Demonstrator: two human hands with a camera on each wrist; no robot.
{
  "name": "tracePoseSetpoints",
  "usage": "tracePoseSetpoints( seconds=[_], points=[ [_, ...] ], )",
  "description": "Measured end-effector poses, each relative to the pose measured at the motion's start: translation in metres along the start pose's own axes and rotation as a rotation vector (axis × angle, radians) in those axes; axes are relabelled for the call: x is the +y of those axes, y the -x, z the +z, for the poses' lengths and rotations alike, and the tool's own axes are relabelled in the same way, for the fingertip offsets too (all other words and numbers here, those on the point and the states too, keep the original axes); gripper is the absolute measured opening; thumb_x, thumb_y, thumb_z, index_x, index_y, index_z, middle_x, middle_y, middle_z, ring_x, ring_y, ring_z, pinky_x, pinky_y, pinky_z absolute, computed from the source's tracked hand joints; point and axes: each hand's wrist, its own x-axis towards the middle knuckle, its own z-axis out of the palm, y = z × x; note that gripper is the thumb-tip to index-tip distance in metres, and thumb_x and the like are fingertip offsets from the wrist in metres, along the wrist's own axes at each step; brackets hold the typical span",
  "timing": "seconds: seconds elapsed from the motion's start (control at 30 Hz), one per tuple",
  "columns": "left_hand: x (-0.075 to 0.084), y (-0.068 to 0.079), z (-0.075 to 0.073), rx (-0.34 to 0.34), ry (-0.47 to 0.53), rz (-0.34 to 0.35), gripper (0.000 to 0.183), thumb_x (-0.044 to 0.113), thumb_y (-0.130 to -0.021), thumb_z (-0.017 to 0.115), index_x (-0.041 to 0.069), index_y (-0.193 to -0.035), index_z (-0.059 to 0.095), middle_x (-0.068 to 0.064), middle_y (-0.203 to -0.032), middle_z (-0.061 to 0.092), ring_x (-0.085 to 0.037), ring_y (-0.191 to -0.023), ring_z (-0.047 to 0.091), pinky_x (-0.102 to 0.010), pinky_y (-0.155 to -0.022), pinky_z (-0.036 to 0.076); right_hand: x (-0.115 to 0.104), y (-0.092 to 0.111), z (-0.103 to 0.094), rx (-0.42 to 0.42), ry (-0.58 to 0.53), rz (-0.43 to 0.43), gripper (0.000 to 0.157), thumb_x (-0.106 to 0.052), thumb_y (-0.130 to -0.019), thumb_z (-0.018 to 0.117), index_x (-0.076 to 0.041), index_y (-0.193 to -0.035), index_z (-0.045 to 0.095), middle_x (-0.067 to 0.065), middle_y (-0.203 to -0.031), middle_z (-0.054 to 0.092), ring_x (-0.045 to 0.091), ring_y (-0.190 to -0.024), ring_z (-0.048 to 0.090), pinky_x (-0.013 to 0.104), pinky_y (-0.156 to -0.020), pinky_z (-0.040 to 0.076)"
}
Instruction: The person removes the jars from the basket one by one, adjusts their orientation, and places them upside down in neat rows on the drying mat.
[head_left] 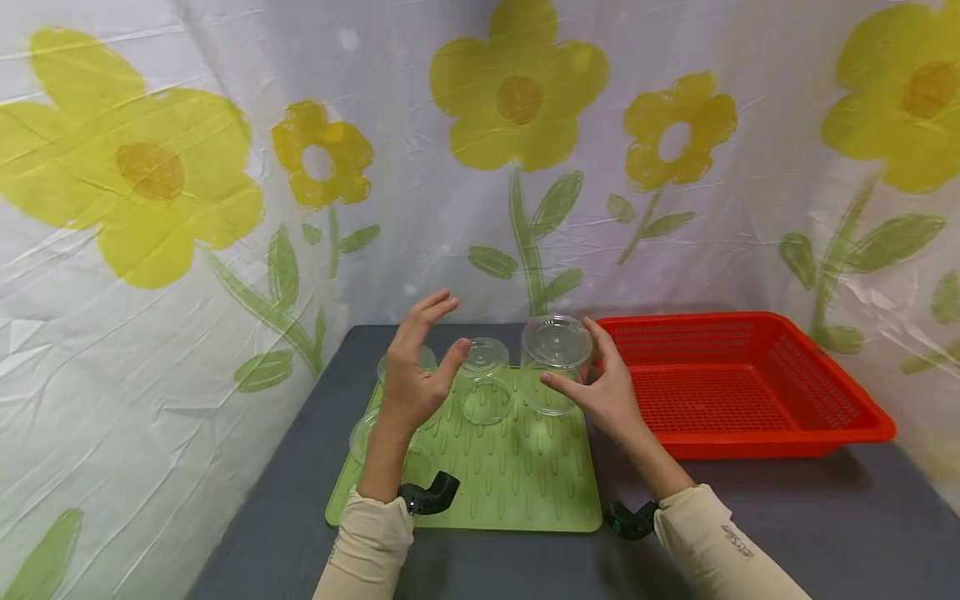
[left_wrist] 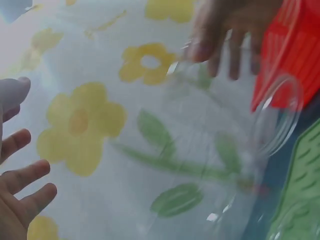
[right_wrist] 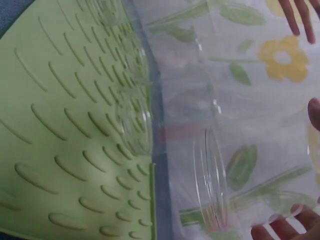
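Observation:
My right hand (head_left: 611,387) grips a large clear round container (head_left: 557,354) by its side, over the far right part of a green ridged mat (head_left: 517,492). In the left wrist view the fingers of that hand (left_wrist: 235,37) hang over the container's blurred wall, and its round rim (left_wrist: 280,117) faces the mat. Raised over the mat's left side, my left hand (head_left: 412,383) holds nothing, its fingers and thumb spread. Between the hands a smaller clear container (head_left: 485,379) stands on the mat. My left hand partly hides other clear pieces.
A red plastic basket (head_left: 772,437) with a perforated bottom sits right of the mat. Clear round pieces (head_left: 362,435) lie along the mat's left side. Behind the grey table (head_left: 510,571) hangs a white sheet (head_left: 405,250) with yellow flowers.

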Motion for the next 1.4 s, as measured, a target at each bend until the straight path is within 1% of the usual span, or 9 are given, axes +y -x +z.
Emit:
tracePoseSetpoints(
  seconds=[0.07,0.13,0.23,0.47,0.6,0.7,0.9,1.17,1.4],
  points=[
    [-0.002,0.0,-0.009,0.013,-0.021,-0.032,0.05,0.003,-0.091,0.073,0.005,-0.14,0.059,-0.013,-0.152,0.052,-0.03,-0.144,0.046,-0.054,-0.114,0.042,0.002,-0.001,0.003,0.006,0.006,0.014,0.104,-0.024,-0.079,0.09,-0.028,-0.162,0.027,0.008,-0.157,0.042,0.029,-0.098,0.058,0.03,-0.079,0.052],
    [-0.004,0.002,-0.019,0.022,-0.047,-0.075,0.049,0.005,-0.092,0.073,0.007,-0.14,0.06,-0.012,-0.152,0.052,-0.029,-0.145,0.046,-0.055,-0.113,0.042,0.005,-0.002,0.006,0.012,0.007,0.025,0.106,-0.025,-0.079,0.09,-0.026,-0.162,0.026,0.01,-0.159,0.041,0.031,-0.11,0.061,0.041,-0.091,0.056],
    [-0.004,0.004,-0.033,0.023,-0.074,-0.151,0.048,0.008,-0.094,0.072,0.011,-0.14,0.061,-0.011,-0.153,0.051,-0.029,-0.146,0.045,-0.056,-0.113,0.042,0.011,-0.003,0.012,0.026,0.023,0.037,0.107,-0.027,-0.079,0.09,-0.019,-0.163,0.025,0.014,-0.162,0.037,0.034,-0.133,0.055,0.054,-0.108,0.049],
    [-0.011,0.014,-0.073,0.031,-0.134,-0.325,0.045,0.011,-0.097,0.069,0.014,-0.141,0.06,-0.009,-0.156,0.048,-0.03,-0.149,0.039,-0.06,-0.116,0.035,0.023,-0.003,0.023,0.056,0.145,0.065,0.108,-0.032,-0.077,0.09,-0.008,-0.161,0.025,0.018,-0.164,0.032,0.034,-0.151,0.033,0.053,-0.123,0.033],
    [-0.022,0.025,-0.097,0.086,-0.172,-0.406,0.043,0.012,-0.098,0.068,0.012,-0.14,0.061,-0.007,-0.154,0.05,-0.028,-0.148,0.04,-0.06,-0.117,0.037,0.027,-0.002,0.027,0.039,0.159,0.078,0.108,-0.033,-0.08,0.088,-0.008,-0.162,0.023,0.018,-0.166,0.029,0.036,-0.153,0.029,0.056,-0.124,0.029],
    [-0.031,0.035,-0.109,0.115,-0.211,-0.453,0.042,0.014,-0.098,0.068,0.009,-0.139,0.061,-0.009,-0.151,0.052,-0.028,-0.146,0.042,-0.062,-0.114,0.039,0.029,-0.002,0.029,0.027,0.163,0.087,0.109,-0.035,-0.08,0.088,-0.009,-0.163,0.022,0.017,-0.167,0.028,0.035,-0.154,0.028,0.056,-0.124,0.03],
    [-0.041,0.055,-0.118,0.123,-0.241,-0.516,0.041,0.013,-0.099,0.065,0.002,-0.138,0.06,-0.018,-0.147,0.053,-0.037,-0.138,0.048,-0.068,-0.11,0.04,0.034,-0.001,0.029,0.019,0.171,0.101,0.109,-0.037,-0.08,0.087,-0.009,-0.163,0.021,0.016,-0.167,0.027,0.035,-0.154,0.029,0.056,-0.123,0.032],
    [-0.047,0.079,-0.12,0.103,-0.232,-0.598,0.04,0.017,-0.102,0.063,0.005,-0.14,0.059,-0.017,-0.146,0.054,-0.039,-0.138,0.048,-0.065,-0.112,0.039,0.039,0.001,0.028,0.024,0.207,0.13,0.108,-0.038,-0.082,0.086,-0.01,-0.163,0.02,0.018,-0.167,0.028,0.037,-0.153,0.03,0.059,-0.121,0.033],
    [-0.049,0.085,-0.117,0.112,-0.198,-0.601,0.04,0.017,-0.101,0.064,0.005,-0.14,0.059,-0.016,-0.147,0.054,-0.036,-0.137,0.049,-0.065,-0.113,0.038,0.042,0.002,0.029,0.019,0.209,0.127,0.108,-0.036,-0.082,0.086,-0.008,-0.163,0.021,0.019,-0.165,0.029,0.038,-0.151,0.032,0.059,-0.12,0.034]
  ],
)
